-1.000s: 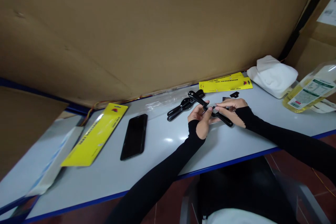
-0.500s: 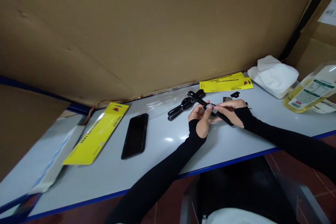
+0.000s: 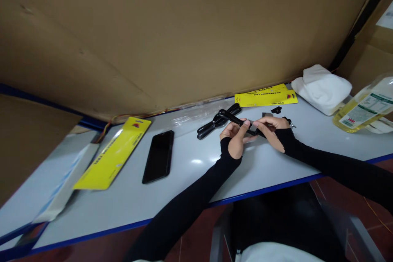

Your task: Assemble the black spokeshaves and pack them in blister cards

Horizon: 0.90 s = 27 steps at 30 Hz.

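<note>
A black spokeshave is held just above the table, its near handle slanting up to the left. My left hand is closed round its middle, thumb on top. From the other side my right hand pinches at the centre of the tool, where a small silvery plate shows between the two thumbs. The far handle is mostly hidden by my right hand. Behind my left hand lies more black spokeshave hardware. Beyond my right hand are a dark flat blade, a small black cap and a metal screw.
Yellow cards lie at the back, by clear plastic packaging. A black phone and another yellow card are on the left. A white cloth bundle and a bottle of yellow liquid stand right.
The spokeshave has turned slightly in my hands, and its far handle has become more hidden behind my right hand. Both hands stay closed on it. The view has shifted a little.
</note>
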Tool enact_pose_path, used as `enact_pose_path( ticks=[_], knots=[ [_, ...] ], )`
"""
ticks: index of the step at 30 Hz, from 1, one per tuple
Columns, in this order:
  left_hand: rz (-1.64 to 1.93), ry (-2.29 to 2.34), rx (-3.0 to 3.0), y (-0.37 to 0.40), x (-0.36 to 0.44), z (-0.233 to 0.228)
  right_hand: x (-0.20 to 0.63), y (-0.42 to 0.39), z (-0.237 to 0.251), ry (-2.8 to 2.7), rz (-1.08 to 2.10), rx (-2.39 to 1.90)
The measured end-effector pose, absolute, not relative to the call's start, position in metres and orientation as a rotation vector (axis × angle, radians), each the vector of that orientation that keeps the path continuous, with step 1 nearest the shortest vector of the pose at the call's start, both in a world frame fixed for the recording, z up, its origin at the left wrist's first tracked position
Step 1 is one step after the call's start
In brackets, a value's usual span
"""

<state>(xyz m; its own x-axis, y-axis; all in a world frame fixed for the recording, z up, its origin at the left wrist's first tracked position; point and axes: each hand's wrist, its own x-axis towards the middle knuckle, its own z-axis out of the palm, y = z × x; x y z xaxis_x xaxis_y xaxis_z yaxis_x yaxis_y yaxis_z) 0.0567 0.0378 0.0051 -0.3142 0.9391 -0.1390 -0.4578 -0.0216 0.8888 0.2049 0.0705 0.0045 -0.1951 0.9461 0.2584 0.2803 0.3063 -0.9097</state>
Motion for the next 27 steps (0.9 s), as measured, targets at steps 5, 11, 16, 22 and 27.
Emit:
enact_pose_path(
  ticks=[5,11,16,22,27],
  knots=[
    [1.547,1.099,0.624,0.045,0.05,-0.003,0.206,0.072,0.006,-1.669,0.927,-1.105],
    [1.524,1.095,0.675,0.049,0.047,-0.002,0.21,0.072,0.011,-1.706,0.91,-1.106],
    [1.519,1.153,0.698,0.05,0.046,0.0,0.212,0.072,0.014,-1.723,0.919,-1.097],
    [1.551,1.187,0.719,0.048,0.048,-0.001,0.214,0.076,0.01,-1.727,0.945,-1.084],
    [1.569,1.193,0.712,0.047,0.05,0.001,0.215,0.08,0.012,-1.733,1.047,-1.049]
  ],
)
